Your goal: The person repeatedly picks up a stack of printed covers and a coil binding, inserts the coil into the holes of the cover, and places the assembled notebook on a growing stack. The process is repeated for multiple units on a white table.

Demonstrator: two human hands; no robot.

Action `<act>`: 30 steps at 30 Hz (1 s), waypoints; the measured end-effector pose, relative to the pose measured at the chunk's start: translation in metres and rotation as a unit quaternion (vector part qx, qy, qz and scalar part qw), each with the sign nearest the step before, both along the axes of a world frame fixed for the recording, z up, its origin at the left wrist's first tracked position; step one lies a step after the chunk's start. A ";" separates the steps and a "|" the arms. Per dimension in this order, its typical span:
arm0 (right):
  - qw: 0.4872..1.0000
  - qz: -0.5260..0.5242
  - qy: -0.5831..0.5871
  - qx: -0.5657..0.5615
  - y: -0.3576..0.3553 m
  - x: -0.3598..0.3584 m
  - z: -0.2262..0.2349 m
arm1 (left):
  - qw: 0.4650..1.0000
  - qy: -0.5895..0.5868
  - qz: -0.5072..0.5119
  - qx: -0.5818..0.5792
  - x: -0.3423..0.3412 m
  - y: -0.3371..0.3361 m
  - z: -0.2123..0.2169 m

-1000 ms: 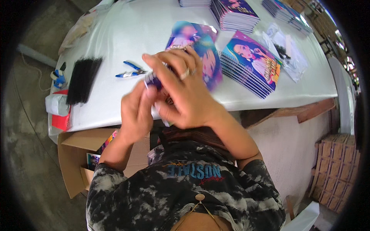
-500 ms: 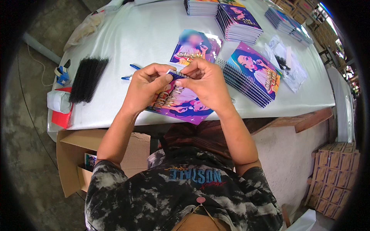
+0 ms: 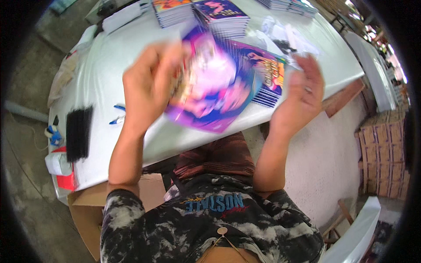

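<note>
Smeared by motion, a purple, pink and blue notebook [image 3: 215,83] is raised above the near part of the white-covered table. My left hand [image 3: 153,81] grips it at its left edge, thumb and fingers closed on it. Off to the right, apart from the notebook, my right hand [image 3: 302,92] is blurred but has its fingers spread, with nothing seen in it. Between the two lie overlapping spiral notebooks [image 3: 271,72] with dark coils, partly covered by the raised one.
Black binding coils [image 3: 80,133] lie at left, near a blue-handled tool [image 3: 117,118], a tape dispenser [image 3: 53,136] and a white packet [image 3: 58,163]. Notebook stacks [image 3: 221,19] and clear plastic wrapping [image 3: 285,37] are farther back. A cardboard box [image 3: 87,219] stands below the left edge.
Both hands were together at the notebook's bound edge. My right hand has let go and moved right; my left has lifted the notebook. The view has shifted.
</note>
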State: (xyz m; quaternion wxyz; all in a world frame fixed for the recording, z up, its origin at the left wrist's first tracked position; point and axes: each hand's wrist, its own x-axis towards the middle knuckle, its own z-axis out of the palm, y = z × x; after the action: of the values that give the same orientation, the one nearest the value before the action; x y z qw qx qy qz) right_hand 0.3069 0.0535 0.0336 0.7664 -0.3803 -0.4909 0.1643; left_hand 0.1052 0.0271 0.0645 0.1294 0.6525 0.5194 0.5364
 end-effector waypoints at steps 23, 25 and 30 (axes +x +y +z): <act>0.969 -0.176 -0.106 -0.139 0.024 0.052 -0.128 | 0.936 0.344 0.015 -0.068 -0.049 0.087 -0.122; 0.977 -0.137 -0.141 -0.086 0.011 0.041 -0.127 | 0.891 0.445 0.067 -0.056 -0.076 0.061 -0.142; 0.889 0.132 -0.439 0.018 -0.024 -0.061 -0.081 | 0.909 0.404 0.017 -0.104 -0.080 0.001 -0.135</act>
State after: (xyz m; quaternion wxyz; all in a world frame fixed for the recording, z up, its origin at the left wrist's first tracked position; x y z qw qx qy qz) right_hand 0.2462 0.0296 -0.0476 0.4508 -0.3318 -0.8256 0.0710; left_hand 0.0248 0.0278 -0.0703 -0.0332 0.7872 0.5912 0.1721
